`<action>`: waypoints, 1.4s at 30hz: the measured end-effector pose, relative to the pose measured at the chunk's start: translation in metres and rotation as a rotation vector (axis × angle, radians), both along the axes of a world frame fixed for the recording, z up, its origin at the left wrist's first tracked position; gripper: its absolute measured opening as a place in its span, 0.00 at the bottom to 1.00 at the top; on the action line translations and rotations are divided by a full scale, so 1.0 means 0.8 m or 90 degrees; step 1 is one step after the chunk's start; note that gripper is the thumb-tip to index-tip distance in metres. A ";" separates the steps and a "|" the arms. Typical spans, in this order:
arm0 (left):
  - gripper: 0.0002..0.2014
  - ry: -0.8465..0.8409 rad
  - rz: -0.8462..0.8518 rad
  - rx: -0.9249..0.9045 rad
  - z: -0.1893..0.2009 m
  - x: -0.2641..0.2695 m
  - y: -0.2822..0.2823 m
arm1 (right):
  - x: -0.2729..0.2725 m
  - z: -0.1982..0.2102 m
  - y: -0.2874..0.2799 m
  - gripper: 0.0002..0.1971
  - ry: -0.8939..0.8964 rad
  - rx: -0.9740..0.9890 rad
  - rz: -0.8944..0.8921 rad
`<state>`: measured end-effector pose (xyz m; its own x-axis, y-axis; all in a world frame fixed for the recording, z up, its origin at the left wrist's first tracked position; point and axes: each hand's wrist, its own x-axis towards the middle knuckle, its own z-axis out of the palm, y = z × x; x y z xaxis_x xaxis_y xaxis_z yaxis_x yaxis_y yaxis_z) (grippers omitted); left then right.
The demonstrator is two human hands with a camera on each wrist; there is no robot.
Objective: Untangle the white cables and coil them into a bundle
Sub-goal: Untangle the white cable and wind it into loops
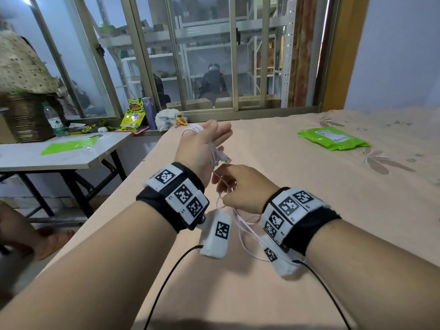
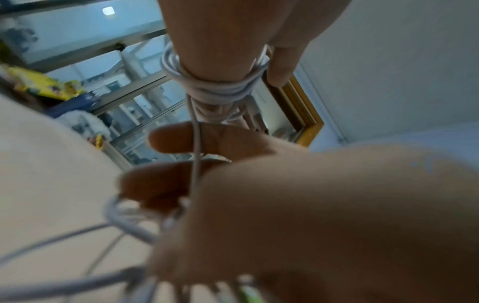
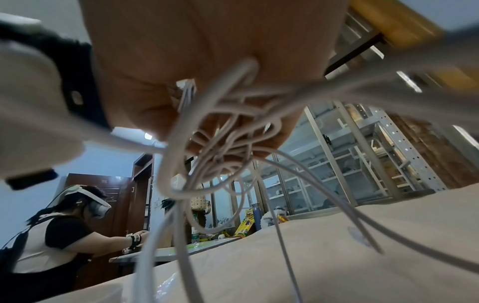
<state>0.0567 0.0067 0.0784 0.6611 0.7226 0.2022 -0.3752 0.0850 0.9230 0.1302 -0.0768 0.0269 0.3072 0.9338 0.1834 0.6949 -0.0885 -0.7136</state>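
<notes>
My left hand (image 1: 214,135) is raised over the bed with its fingers straight. Several turns of white cable (image 1: 193,128) are wound round them, and in the left wrist view the thumb (image 2: 281,65) presses the coil (image 2: 215,88) against the fingers. A USB plug (image 1: 226,160) sticks out below the palm. Just beneath it my right hand (image 1: 227,184) is curled and pinches a strand that runs up to the coil. In the right wrist view a loose tangle of white cables (image 3: 228,143) hangs under that hand. More loops (image 1: 240,225) drop between my wrists toward the bed.
The bed (image 1: 309,198) has a peach flowered sheet, with a green packet (image 1: 333,139) lying at its far right. A grey folding table (image 1: 59,158) with bottles and packets stands to the left. Another person (image 3: 64,227) works at it. Black camera leads (image 1: 166,282) trail from my wrists.
</notes>
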 end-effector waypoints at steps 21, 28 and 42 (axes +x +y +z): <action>0.25 0.237 0.059 0.285 -0.020 -0.018 0.011 | -0.006 0.008 -0.012 0.09 0.017 0.022 -0.045; 0.10 0.607 0.102 0.654 -0.014 -0.025 0.015 | -0.007 0.024 -0.009 0.09 -0.201 -0.018 -0.062; 0.11 0.681 0.101 0.723 0.005 -0.040 -0.001 | -0.001 0.015 -0.015 0.17 -0.224 0.080 -0.133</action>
